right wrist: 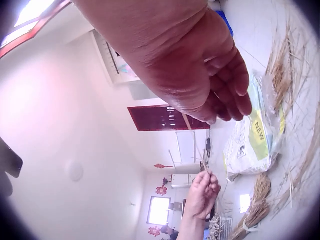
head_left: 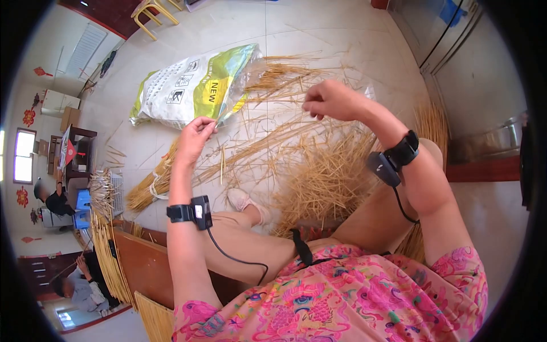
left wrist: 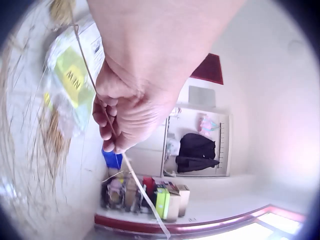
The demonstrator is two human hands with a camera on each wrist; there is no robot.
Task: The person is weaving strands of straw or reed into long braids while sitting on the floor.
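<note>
My left hand (head_left: 194, 138) pinches a thin straw stalk (left wrist: 145, 194) between thumb and fingertips, in front of a white and green plastic bag (head_left: 165, 94) marked NEW. The stalk sticks out on both sides of the fingers in the left wrist view. My right hand (head_left: 335, 100) hovers over the straw-strewn floor with loosely bent fingers and nothing visible in them. In the right wrist view, one end of the stalk passes behind that hand's edge. Straw (head_left: 282, 75) spills from the bag's mouth. A heap of loose straw (head_left: 325, 176) lies below my right arm.
A tied straw bundle (head_left: 149, 185) lies left of my foot. Beside my left arm are a wooden board (head_left: 142, 268) and a row of stalks (head_left: 108, 256). Two other people are at the far left. A metal cabinet (head_left: 478, 74) stands at right, a stool (head_left: 152, 16) at the back.
</note>
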